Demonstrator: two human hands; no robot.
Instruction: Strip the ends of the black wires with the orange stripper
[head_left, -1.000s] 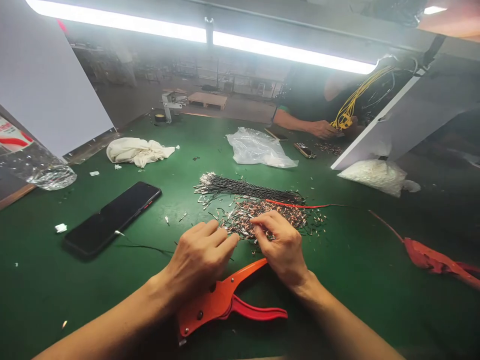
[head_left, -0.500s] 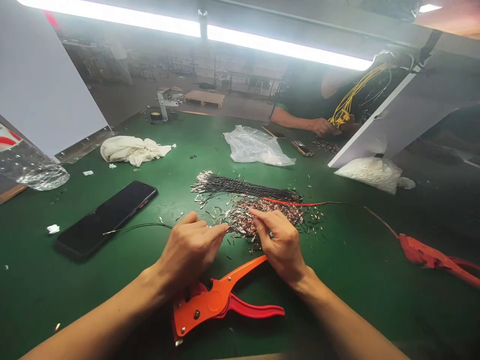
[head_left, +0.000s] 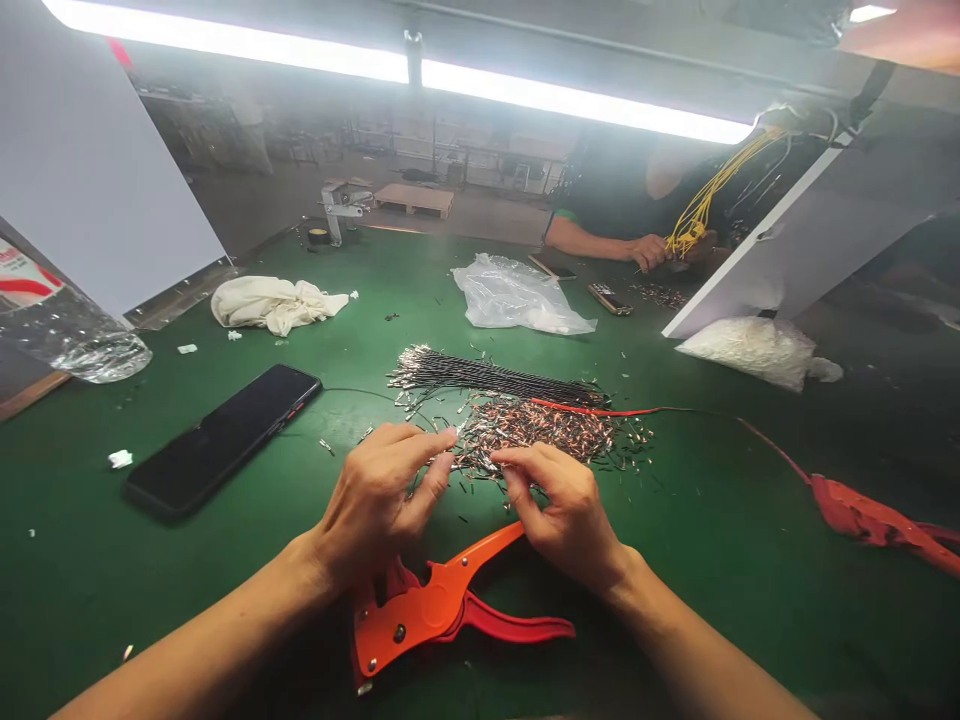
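I watch through one camera worn on the head, placed above the near side of the table (head_left: 712, 560). It faces forward and down, close over the left hand (head_left: 386, 480) and right hand (head_left: 562, 505), reaching past the far edge to the floor (head_left: 491, 208), the lamp (head_left: 585, 102) crossing its top.

We've got the phone (head_left: 225, 440) left of the scrap pile (head_left: 525, 432), wire bundle (head_left: 487, 373) just behind that pile, pliers (head_left: 420, 612) in front.
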